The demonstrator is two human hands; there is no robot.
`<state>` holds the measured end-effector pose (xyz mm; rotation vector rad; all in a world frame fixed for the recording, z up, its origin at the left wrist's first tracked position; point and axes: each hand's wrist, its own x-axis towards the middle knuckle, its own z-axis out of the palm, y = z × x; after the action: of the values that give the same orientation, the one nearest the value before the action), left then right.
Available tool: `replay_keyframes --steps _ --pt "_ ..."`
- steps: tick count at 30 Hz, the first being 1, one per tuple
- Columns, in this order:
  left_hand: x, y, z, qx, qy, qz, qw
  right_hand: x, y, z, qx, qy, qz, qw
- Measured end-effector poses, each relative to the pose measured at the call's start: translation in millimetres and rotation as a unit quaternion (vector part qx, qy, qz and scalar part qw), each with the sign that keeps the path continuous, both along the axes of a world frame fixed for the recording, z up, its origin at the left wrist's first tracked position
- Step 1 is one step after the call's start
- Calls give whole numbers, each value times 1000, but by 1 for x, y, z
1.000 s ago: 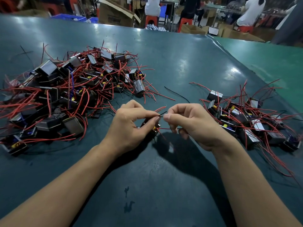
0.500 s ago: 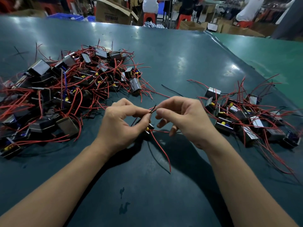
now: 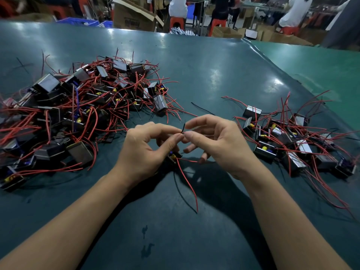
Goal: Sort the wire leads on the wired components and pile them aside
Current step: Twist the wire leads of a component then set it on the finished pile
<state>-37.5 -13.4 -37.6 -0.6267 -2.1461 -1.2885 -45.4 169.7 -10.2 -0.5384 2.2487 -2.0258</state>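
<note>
Both forearms are bare from the frame's lower edge up to the wrists, with no sleeve, watch, band or glove on either. The left hand and right hand wear no rings. Fingernails are short and unpainted where they show.

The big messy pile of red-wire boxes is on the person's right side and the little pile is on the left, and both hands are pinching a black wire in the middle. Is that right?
Not quite: the sides are swapped. In the head view the big pile lies on the person's left and the little pile on the right. The rest holds: the left hand and right hand pinch a black wire in the middle.
</note>
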Motion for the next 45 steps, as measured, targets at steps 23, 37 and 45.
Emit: replay_keyframes --steps 23,37,45 --pt "1 -3 1 20 -92 -48 994 1 -8 -6 36 49 -42 997" --pt "3 1 0 32 -118 -27 992 0 -9 -12 44 73 -43 995" --pt "4 1 0 16 -99 -20 995 0 -9 -11 42 82 -37 995"
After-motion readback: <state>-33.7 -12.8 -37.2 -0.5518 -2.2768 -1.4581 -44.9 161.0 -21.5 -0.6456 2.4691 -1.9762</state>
